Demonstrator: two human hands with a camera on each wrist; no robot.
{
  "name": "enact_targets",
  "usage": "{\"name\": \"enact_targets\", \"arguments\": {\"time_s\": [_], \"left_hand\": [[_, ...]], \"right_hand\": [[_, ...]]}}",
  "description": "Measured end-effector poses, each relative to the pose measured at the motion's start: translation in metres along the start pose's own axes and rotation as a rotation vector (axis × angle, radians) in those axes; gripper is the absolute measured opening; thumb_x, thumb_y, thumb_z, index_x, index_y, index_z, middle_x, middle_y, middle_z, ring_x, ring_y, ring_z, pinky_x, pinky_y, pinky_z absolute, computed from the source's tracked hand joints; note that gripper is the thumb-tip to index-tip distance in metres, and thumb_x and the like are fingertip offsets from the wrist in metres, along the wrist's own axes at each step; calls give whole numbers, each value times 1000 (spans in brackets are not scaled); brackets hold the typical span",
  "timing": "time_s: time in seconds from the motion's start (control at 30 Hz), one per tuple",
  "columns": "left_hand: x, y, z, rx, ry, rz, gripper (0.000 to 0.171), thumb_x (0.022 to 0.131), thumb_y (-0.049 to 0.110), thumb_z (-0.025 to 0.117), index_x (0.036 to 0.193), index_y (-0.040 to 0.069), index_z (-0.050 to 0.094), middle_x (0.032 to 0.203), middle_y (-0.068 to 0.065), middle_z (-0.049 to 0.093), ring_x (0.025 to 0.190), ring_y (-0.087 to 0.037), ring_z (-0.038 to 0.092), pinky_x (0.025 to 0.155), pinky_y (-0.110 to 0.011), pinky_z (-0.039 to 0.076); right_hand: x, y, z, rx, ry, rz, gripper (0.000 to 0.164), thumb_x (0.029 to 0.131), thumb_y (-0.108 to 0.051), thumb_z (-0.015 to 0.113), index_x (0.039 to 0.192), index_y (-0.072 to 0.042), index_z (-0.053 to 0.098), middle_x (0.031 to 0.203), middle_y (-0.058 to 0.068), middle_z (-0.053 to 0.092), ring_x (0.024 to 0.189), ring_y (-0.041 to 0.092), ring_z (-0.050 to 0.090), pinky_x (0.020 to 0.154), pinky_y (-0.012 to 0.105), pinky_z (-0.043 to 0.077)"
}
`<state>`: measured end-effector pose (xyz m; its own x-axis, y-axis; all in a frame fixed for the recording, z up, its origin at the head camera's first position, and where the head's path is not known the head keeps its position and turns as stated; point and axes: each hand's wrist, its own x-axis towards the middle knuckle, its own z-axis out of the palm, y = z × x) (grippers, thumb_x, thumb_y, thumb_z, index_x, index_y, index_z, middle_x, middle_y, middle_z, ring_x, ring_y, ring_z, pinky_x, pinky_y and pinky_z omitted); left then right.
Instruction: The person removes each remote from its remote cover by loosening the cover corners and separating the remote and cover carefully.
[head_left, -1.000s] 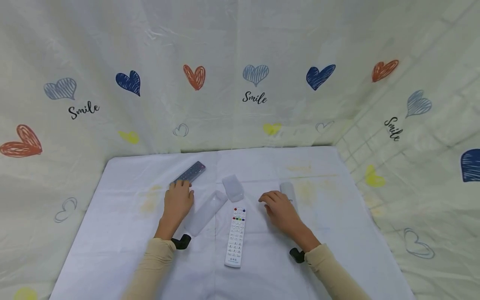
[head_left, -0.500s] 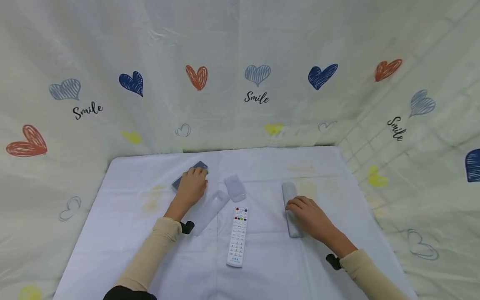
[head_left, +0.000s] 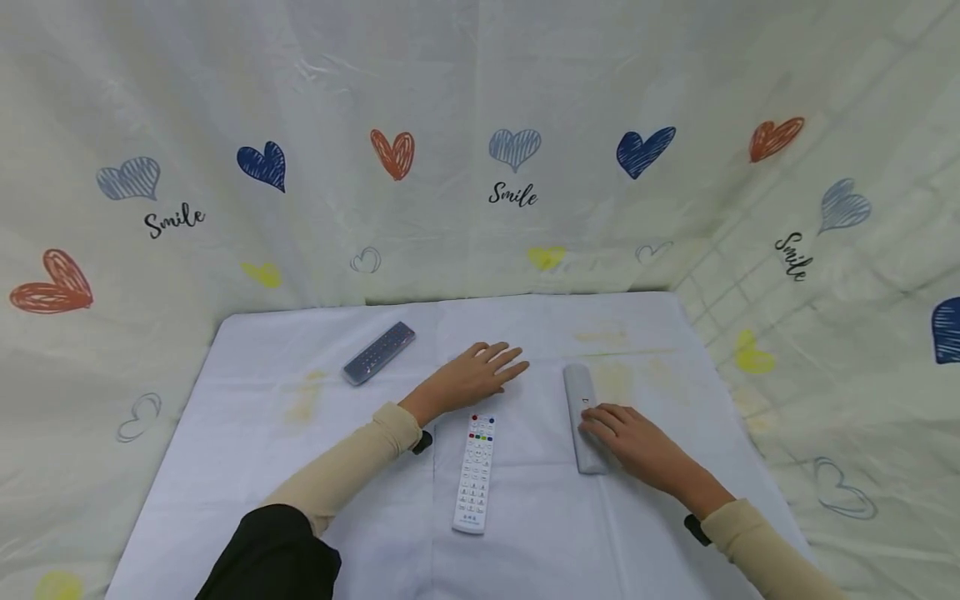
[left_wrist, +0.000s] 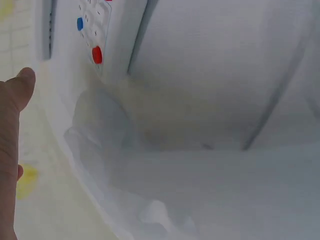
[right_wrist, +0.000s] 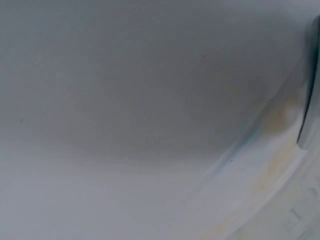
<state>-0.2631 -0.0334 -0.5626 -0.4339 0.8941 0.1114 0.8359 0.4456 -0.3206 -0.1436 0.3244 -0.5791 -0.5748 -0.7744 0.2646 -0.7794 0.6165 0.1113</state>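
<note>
My left hand (head_left: 472, 377) reaches across the middle of the table, fingers spread and holding nothing I can see. Below it lies a white remote control (head_left: 474, 475) with coloured buttons, also in the left wrist view. My right hand (head_left: 633, 442) rests its fingertips on a grey remote control (head_left: 579, 387), lying lengthwise; its thumb is hidden. In the right wrist view only an edge of the grey remote control (right_wrist: 312, 107) shows. A dark remote control (head_left: 378, 353) lies at the back left, apart from both hands. Faint translucent plastic (left_wrist: 102, 120) shows in the left wrist view.
A white cloth (head_left: 240, 433) with yellowish stains covers the table. Its back edge meets a hanging sheet (head_left: 442, 217) printed with hearts, which also runs along the right side. A black sleeve part (head_left: 277, 550) fills the lower left.
My left hand has left the dark remote control and swung right, over where the clear plastic covers lay; they are no longer visible in the head view. My right hand has moved onto the grey remote control.
</note>
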Motion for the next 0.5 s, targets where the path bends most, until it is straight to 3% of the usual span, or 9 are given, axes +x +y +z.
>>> {"name": "enact_targets", "arguments": {"time_s": [0.03,0.1,0.3,0.5], "left_hand": [[6,3,0,6,-3,27,67,108,44,55,165,22,28,168,-4,38,153,-25,41,119,-43,43],[17,9,0,22,-8,76,69,108,46,54,166,24,25,170,-3,35,156,-24,38,121,-43,41],[47,25,3,75,-36,172,71,109,51,47,168,27,16,174,0,25,159,-22,31,124,-43,38],[80,41,4,14,-42,219,81,104,59,52,169,31,11,176,2,17,162,-23,24,124,-45,37]], "right_hand": [[-2,1,2,-9,-2,-14,65,114,-20,4,131,-9,66,137,12,65,125,32,61,99,48,55],[-7,3,4,-21,-5,-40,70,114,-21,-1,132,-10,65,140,12,64,127,32,60,100,48,54],[-14,4,9,-45,-3,-122,64,116,-27,3,142,-12,59,149,12,58,135,32,55,108,44,44],[-16,8,12,-48,-6,-203,59,117,-27,8,150,-18,55,153,10,56,137,31,54,113,42,33]]}}
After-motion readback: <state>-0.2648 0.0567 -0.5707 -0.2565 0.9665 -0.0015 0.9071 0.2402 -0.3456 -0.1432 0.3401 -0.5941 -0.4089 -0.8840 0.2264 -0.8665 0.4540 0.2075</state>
